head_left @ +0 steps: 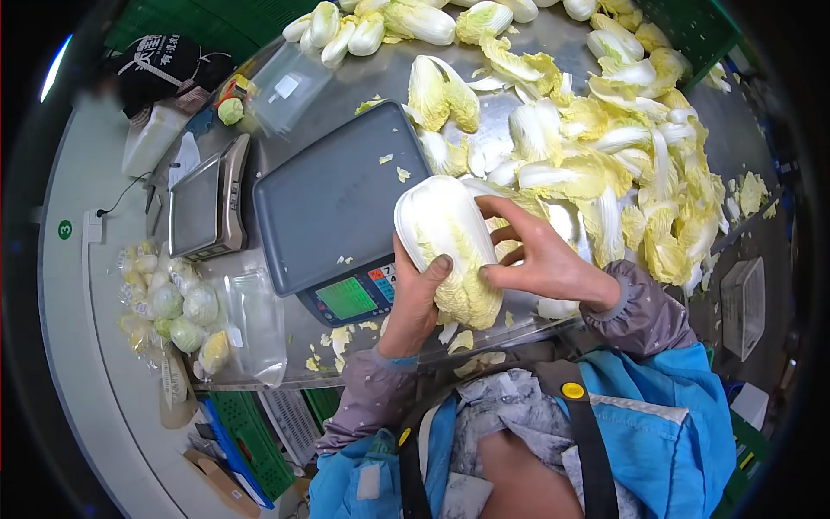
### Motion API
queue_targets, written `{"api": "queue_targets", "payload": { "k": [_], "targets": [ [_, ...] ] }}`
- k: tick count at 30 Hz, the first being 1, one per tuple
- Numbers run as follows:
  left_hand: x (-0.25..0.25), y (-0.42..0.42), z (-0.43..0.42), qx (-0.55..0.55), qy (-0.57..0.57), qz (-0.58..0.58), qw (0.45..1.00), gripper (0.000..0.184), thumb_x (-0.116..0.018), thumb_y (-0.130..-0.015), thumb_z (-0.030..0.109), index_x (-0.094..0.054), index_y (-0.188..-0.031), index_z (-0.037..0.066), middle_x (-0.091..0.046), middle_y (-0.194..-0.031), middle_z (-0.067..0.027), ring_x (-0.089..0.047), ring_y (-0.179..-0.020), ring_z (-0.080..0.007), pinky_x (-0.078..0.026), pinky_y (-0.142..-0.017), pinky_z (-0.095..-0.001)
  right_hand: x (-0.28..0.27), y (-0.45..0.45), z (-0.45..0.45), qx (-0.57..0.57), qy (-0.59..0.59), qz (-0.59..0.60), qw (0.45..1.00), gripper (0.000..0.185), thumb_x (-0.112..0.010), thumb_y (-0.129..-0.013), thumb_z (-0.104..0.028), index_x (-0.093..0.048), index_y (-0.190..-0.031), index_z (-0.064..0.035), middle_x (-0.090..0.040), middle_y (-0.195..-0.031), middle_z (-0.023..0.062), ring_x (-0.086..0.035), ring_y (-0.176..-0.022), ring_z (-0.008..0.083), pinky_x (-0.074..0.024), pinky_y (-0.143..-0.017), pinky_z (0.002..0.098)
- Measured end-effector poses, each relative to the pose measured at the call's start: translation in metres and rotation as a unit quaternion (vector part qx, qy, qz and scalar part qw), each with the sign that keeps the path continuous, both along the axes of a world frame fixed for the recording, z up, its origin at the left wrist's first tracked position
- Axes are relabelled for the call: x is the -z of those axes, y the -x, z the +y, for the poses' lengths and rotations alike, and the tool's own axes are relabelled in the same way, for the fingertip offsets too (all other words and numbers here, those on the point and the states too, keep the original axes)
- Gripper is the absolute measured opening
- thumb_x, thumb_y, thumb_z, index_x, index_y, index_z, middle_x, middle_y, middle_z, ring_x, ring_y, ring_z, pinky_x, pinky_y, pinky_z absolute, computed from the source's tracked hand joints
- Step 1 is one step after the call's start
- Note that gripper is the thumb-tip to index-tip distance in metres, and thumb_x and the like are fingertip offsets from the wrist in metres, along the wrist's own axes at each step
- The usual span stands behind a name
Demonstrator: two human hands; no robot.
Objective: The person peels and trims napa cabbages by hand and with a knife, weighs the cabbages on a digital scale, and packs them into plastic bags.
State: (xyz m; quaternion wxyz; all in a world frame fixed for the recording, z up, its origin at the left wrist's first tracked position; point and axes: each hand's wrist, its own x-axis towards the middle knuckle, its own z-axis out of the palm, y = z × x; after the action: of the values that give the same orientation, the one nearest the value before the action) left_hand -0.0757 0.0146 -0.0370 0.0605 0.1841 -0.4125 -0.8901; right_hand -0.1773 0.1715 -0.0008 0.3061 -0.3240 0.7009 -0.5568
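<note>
Gripping the cabbage (445,238) from both sides, the left hand (413,298) and right hand (545,255) hold it tilted in front of the body, its white end away and its yellow leafy end nearer. The left hand curls around its side with the thumb on top; the right hand is partly open, index fingertip and thumb touching the other side.

Beyond and to the left of the left hand, the scale (341,199) stands on the metal desk (298,348), leaf bits on its grey tray, its display (347,298) lit green. Farther left is a smaller scale (197,208). Left of the left hand lie clear bags (255,333) and, past them, wrapped vegetables (173,298).

Loose leaves (596,173) spread beyond the right hand and to its right. More cabbages (367,33) lie far ahead of both hands.
</note>
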Motion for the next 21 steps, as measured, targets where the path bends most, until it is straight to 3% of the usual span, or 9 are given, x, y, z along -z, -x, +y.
{"api": "queue_targets", "payload": {
  "k": [2, 7, 9, 10, 12, 14, 17, 19, 21],
  "targets": [
    [-0.008, 0.003, 0.005, -0.003, 0.035, 0.024, 0.999, 0.081, -0.073, -0.072, 0.011, -0.02, -0.132, 0.006, -0.041, -0.123, -0.0143, -0.047, -0.114, -0.0267, -0.044, -0.093, -0.0389, -0.004, 0.0, -0.001, 0.003, -0.005, 0.001, 1.0, 0.072, -0.064, -0.067, -0.006, -0.031, -0.131, -0.0015, -0.044, -0.122, 0.0152, -0.056, -0.094, 0.0228, -0.0506, -0.072, 0.0292],
    [-0.011, 0.004, 0.01, -0.009, 0.166, 0.014, 0.986, 0.08, -0.071, -0.069, 0.006, -0.021, -0.131, 0.006, -0.042, -0.121, -0.0143, -0.048, -0.112, -0.026, -0.045, -0.091, -0.0376, 0.002, -0.004, -0.004, 0.031, -0.018, 0.054, 0.998, 0.07, -0.054, -0.069, -0.001, -0.026, -0.133, -0.003, -0.044, -0.122, 0.0191, -0.058, -0.095, 0.0267, -0.0512, -0.073, 0.0311],
    [-0.012, 0.003, 0.008, -0.016, 0.206, 0.011, 0.978, 0.08, -0.07, -0.069, 0.004, -0.021, -0.131, 0.006, -0.043, -0.12, -0.0144, -0.049, -0.111, -0.0258, -0.045, -0.09, -0.0374, 0.003, -0.007, -0.005, 0.084, 0.001, 0.12, 0.989, 0.062, -0.05, -0.067, 0.002, -0.036, -0.127, 0.0006, -0.051, -0.113, 0.026, -0.056, -0.094, 0.0389, -0.0484, -0.076, 0.0381],
    [-0.016, 0.001, 0.006, 0.008, 0.145, -0.019, 0.989, 0.077, -0.069, -0.071, 0.009, -0.022, -0.132, 0.006, -0.044, -0.12, -0.0145, -0.05, -0.11, -0.0253, -0.045, -0.09, -0.0375, 0.005, -0.003, -0.003, 0.083, 0.001, 0.12, 0.989, 0.062, -0.05, -0.067, 0.002, -0.036, -0.127, 0.0006, -0.051, -0.113, 0.026, -0.056, -0.094, 0.0389, -0.0484, -0.076, 0.0381],
    [-0.014, -0.006, -0.002, 0.032, 0.085, -0.051, 0.995, 0.075, -0.068, -0.074, 0.013, -0.022, -0.132, 0.005, -0.045, -0.12, -0.0146, -0.051, -0.109, -0.0248, -0.045, -0.09, -0.0377, 0.012, 0.019, 0.006, 0.129, -0.039, 0.372, 0.918, 0.056, -0.047, -0.068, 0.006, -0.045, -0.123, -0.0036, -0.056, -0.109, 0.0229, -0.059, -0.09, 0.0367, -0.0488, -0.076, 0.0386],
    [-0.001, -0.017, -0.009, 0.095, -0.131, -0.124, 0.979, 0.067, -0.062, -0.08, 0.029, -0.028, -0.132, 0.004, -0.049, -0.12, -0.0149, -0.053, -0.107, -0.0242, -0.046, -0.09, -0.0381, 0.007, 0.047, 0.015, 0.177, -0.099, 0.431, 0.879, 0.044, -0.047, -0.071, 0.004, -0.057, -0.111, -0.011, -0.063, -0.094, 0.0148, -0.062, -0.075, 0.0318, -0.0502, -0.065, 0.0391],
    [0.0, -0.031, 0.002, 0.033, -0.16, -0.103, 0.981, 0.066, -0.055, -0.083, 0.043, -0.033, -0.131, 0.003, -0.05, -0.121, -0.0145, -0.053, -0.109, -0.0249, -0.047, -0.089, -0.0385, 0.027, 0.092, 0.024, 0.227, -0.217, 0.409, 0.857, 0.03, -0.045, -0.077, -0.003, -0.059, -0.103, -0.011, -0.063, -0.077, 0.0149, -0.06, -0.065, 0.0323, -0.0454, -0.055, 0.0413],
    [0.012, -0.033, -0.011, 0.029, -0.182, -0.056, 0.981, 0.068, -0.056, -0.082, 0.046, -0.034, -0.13, 0.003, -0.051, -0.121, -0.0145, -0.052, -0.109, -0.0256, -0.046, -0.09, -0.0392, 0.029, 0.094, 0.029, 0.24, -0.321, 0.425, 0.812, 0.036, -0.048, -0.076, -0.005, -0.054, -0.112, -0.0081, -0.061, -0.089, 0.0193, -0.059, -0.081, 0.0344, -0.0456, -0.065, 0.0421],
    [0.017, -0.028, -0.021, 0.003, -0.206, -0.004, 0.979, 0.071, -0.056, -0.081, 0.049, -0.035, -0.13, 0.003, -0.052, -0.12, -0.0145, -0.052, -0.11, -0.0262, -0.046, -0.091, -0.04, 0.028, 0.077, 0.02, 0.242, -0.24, 0.553, 0.76, 0.049, -0.053, -0.075, -0.008, -0.045, -0.124, -0.0042, -0.054, -0.109, 0.0233, -0.052, -0.097, 0.0365, -0.0421, -0.078, 0.0434]
  ]
}}
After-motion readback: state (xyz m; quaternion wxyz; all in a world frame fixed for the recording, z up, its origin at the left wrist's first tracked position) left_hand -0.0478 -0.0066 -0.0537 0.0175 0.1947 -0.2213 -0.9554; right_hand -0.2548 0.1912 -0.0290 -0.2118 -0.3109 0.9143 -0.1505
